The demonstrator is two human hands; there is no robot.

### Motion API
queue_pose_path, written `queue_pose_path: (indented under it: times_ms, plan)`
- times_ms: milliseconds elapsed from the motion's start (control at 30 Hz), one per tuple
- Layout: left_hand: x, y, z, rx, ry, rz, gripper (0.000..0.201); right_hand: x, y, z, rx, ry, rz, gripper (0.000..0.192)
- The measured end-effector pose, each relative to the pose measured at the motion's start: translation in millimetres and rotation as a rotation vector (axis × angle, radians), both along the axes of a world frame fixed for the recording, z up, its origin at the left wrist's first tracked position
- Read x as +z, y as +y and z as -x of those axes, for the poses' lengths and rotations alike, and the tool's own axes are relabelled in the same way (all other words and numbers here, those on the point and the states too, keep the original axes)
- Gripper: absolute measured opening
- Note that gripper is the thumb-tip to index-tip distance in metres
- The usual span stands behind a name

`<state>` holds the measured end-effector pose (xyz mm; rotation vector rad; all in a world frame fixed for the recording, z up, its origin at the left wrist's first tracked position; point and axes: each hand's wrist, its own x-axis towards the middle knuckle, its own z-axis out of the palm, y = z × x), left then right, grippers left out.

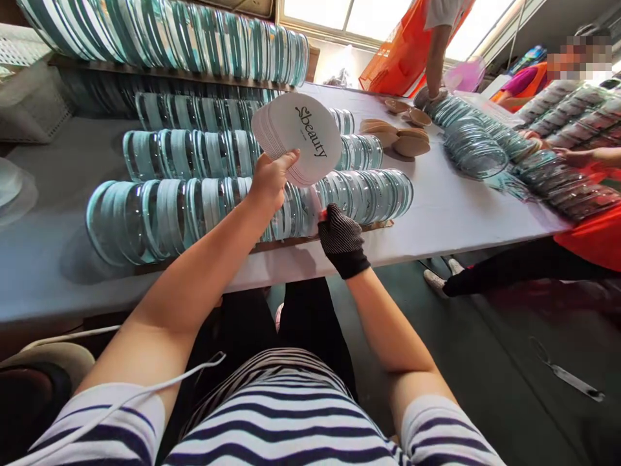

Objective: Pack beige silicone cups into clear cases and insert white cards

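Note:
My bare left hand grips a stack of white rounded cards, the top one printed "beauty", above the rows of glass. My right hand, in a black mesh glove with the fingertips bare, is closed at the near side of the front row of round glass pieces. A pale pinkish card stands among the glass right beside its fingertips; what the fingers hold is hidden. White sheets show between many of the glass pieces, which stand on edge.
More glass stands in a raised row behind. Brown oval pieces and piled glass lie to the right on the white-covered table. Co-workers' arms reach in there. A white basket sits at left.

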<state>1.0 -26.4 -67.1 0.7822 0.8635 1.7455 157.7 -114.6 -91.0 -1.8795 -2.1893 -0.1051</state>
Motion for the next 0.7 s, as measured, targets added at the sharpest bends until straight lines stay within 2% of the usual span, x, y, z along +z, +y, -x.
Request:
queue_pose_path:
  times_ms: [100,200,267,333,400,467,533,567,600,633,700]
  plan:
    - [-0.1,0,1,-0.007,0.015,0.006,0.027,-2.2,14,9,0.073,-0.062,0.071,0.032]
    - [1.9,-2,0,-0.022,0.023,-0.008,0.024,3.5,19,10,0.139,-0.052,0.104,0.027]
    - [3.1,-3,-1,-0.019,0.016,-0.013,0.022,6.9,20,5,0.202,0.156,0.206,0.026]
    - [3.1,-4,-2,-0.009,0.021,-0.007,0.022,6.4,20,-2,0.278,0.426,0.353,0.033]
    - [2.0,-5,-3,-0.005,0.040,-0.013,0.025,1.7,18,-9,0.358,0.692,0.505,0.042]
    - [0.7,-4,-4,-0.008,0.058,-0.030,0.028,-4.5,16,-13,0.424,0.923,0.623,0.041]
    - [0.2,-4,-5,-0.007,0.061,-0.036,0.031,-7.5,14,-16,0.462,1.068,0.740,0.038]
    - [0.5,-3,-5,-0.003,0.059,-0.034,0.033,-6.6,15,-18,0.453,1.041,0.755,0.038]
    - [1.0,-4,-6,0.004,0.056,-0.033,0.034,-3.8,17,-20,0.424,0.963,0.714,0.038]
    - [1.9,-4,-6,0.011,0.052,-0.033,0.036,0.9,21,-22,0.374,0.867,0.600,0.038]
    - [4.0,-9,-7,0.021,0.047,-0.041,0.036,14.8,34,-27,0.266,0.695,0.216,0.040]
